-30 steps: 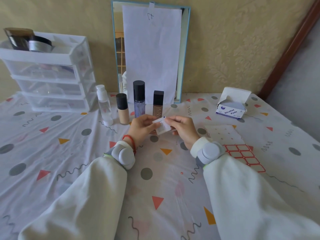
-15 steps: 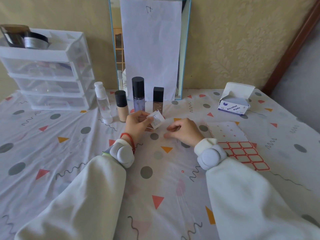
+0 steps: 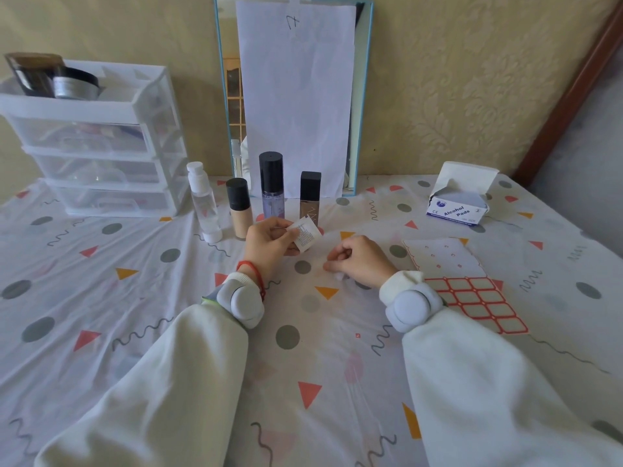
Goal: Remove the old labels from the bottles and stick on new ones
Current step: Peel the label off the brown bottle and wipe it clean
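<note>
**Pad sachet torn open, bottles not yet touched**

At the far left stands a drawer unit [image 3: 101, 153]. Right of it, four bottles line up at the far side of the table [image 3: 101, 298]: a clear bottle [image 3: 203, 200], a beige bottle [image 3: 240, 210], a tall bottle [image 3: 271, 187] and a dark bottle [image 3: 310, 197], all upright and capped in front of the mirror [image 3: 293, 96].

The left hand [image 3: 269, 241] pinches a small white sachet [image 3: 307, 234] just near of the bottles. A second ago both hands held it together; now the right hand [image 3: 360, 261] has come away and rests low on the table, fingers curled on a small white scrap [image 3: 338, 276], which looks like the torn-off strip, though it is too small to be sure.

Farther right lies the label sheet [image 3: 472, 298], red-bordered stickers partly used, and beyond it the open pad box [image 3: 458, 205].

So the sachet seems opened: next comes drawing out the pad and wiping an old label.
</note>
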A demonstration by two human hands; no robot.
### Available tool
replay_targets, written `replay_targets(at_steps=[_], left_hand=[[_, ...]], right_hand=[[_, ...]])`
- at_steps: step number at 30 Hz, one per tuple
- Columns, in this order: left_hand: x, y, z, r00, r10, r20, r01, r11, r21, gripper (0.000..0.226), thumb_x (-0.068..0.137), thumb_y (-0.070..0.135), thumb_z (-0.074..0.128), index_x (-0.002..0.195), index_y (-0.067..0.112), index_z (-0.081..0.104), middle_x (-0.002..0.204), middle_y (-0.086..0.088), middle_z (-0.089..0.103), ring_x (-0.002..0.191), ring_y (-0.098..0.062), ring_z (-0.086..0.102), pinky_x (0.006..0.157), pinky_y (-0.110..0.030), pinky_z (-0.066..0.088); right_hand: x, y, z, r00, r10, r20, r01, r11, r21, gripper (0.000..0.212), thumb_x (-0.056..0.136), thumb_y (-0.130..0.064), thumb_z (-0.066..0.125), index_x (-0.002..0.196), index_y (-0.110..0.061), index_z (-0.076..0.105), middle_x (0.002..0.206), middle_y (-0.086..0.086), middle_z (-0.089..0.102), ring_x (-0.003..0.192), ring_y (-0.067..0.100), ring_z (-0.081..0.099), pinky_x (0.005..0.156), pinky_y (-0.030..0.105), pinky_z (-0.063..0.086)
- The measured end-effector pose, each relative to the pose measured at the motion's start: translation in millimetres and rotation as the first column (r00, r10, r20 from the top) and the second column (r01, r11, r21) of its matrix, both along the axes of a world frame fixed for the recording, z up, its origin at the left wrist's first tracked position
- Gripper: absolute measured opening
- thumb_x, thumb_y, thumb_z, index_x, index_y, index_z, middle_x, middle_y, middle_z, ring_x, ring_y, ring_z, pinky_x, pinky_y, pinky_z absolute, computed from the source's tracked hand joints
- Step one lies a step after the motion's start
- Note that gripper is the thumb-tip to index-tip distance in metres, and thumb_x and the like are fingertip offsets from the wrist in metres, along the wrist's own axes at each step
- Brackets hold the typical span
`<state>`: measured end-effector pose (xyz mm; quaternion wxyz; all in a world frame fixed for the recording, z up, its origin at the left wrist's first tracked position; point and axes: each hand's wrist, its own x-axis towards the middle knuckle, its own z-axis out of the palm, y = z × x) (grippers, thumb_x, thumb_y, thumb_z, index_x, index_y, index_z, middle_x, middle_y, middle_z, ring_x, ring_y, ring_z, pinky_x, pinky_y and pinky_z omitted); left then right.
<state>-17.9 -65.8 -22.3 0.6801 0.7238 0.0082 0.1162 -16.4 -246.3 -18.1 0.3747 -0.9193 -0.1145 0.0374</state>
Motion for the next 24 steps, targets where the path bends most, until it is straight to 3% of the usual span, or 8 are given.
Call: replay_targets(at_steps=[4, 9, 14, 18, 20, 22, 24], left_hand=[[0, 0, -1, 1.0, 0.003, -0.011, -0.003, 1.0, 0.03, 0.016, 0.088, 0.007, 0.065, 0.078, 0.018, 0.059, 0.095, -0.005, 0.063, 0.083, -0.019, 0.066, 0.056, -0.019, 0.057], [0, 1, -1, 1.0, -0.011, -0.003, 0.011, 0.999, 0.033, 0.015, 0.088, 0.006, 0.065, 0.079, 0.017, 0.059, 0.091, -0.005, 0.064, 0.08, -0.018, 0.067, 0.055, -0.019, 0.056], [2, 1, -4, 1.0, -0.017, -0.014, 0.017, 0.999, 0.03, 0.015, 0.087, 0.005, 0.065, 0.079, 0.016, 0.06, 0.096, -0.009, 0.065, 0.088, -0.024, 0.068, 0.061, -0.025, 0.059], [0, 2, -4, 0.996, -0.088, -0.007, 0.088, 0.996, -0.025, 0.016, 0.087, 0.001, 0.064, 0.093, 0.013, 0.057, 0.09, -0.017, 0.069, 0.073, -0.018, 0.072, 0.06, -0.024, 0.059], [-2, 2, -3, 0.981, -0.192, 0.013, 0.192, 0.981, -0.031, 0.024, 0.086, 0.0, 0.065, 0.098, 0.016, 0.052, 0.078, -0.01, 0.073, 0.068, -0.016, 0.073, 0.059, -0.024, 0.058], [-3, 2, -2, 0.967, -0.251, 0.03, 0.252, 0.968, -0.006, 0.023, 0.085, 0.0, 0.066, 0.094, 0.016, 0.052, 0.073, -0.004, 0.074, 0.072, -0.019, 0.073, 0.06, -0.026, 0.058], [-2, 1, -3, 0.966, -0.256, 0.023, 0.255, 0.966, 0.051, 0.014, 0.084, 0.001, 0.067, 0.086, 0.013, 0.059, 0.081, -0.003, 0.074, 0.081, -0.024, 0.073, 0.065, -0.029, 0.06]], right_hand=[[0, -2, 0, 0.999, -0.016, 0.036, 0.015, 1.0, 0.016, 0.008, 0.081, -0.016, 0.072, 0.086, -0.011, 0.071, 0.086, -0.001, 0.066, 0.084, 0.018, 0.063, 0.081, 0.034, 0.054], [0, -3, 2, 1.0, -0.002, -0.012, 0.003, 1.0, 0.023, 0.035, 0.076, -0.021, 0.078, 0.107, -0.011, 0.065, 0.092, -0.002, 0.062, 0.081, 0.015, 0.061, 0.08, 0.032, 0.054], [-3, -4, 4, 0.999, 0.04, 0.001, -0.04, 0.999, -0.017, 0.011, 0.082, -0.023, 0.075, 0.087, -0.013, 0.071, 0.081, -0.002, 0.065, 0.076, 0.021, 0.067, 0.074, 0.031, 0.055], [-5, -3, 10, 0.995, -0.026, 0.096, 0.003, 0.973, 0.229, 0.013, 0.085, -0.024, 0.072, 0.084, -0.012, 0.069, 0.079, -0.004, 0.067, 0.074, 0.011, 0.064, 0.068, 0.019, 0.052], [-7, 0, 13, 0.986, -0.097, 0.133, 0.043, 0.931, 0.363, 0.008, 0.085, -0.02, 0.071, 0.088, -0.013, 0.069, 0.082, -0.003, 0.068, 0.077, 0.009, 0.063, 0.071, 0.017, 0.05], [-8, 4, 12, 0.982, -0.144, 0.12, 0.079, 0.898, 0.432, 0.01, 0.084, -0.019, 0.072, 0.09, -0.012, 0.067, 0.082, 0.001, 0.069, 0.078, 0.012, 0.064, 0.07, 0.021, 0.051], [-8, 7, 11, 0.975, -0.195, 0.106, 0.125, 0.875, 0.467, 0.015, 0.081, -0.017, 0.074, 0.092, -0.014, 0.065, 0.079, 0.0, 0.068, 0.075, 0.012, 0.063, 0.068, 0.021, 0.05]])
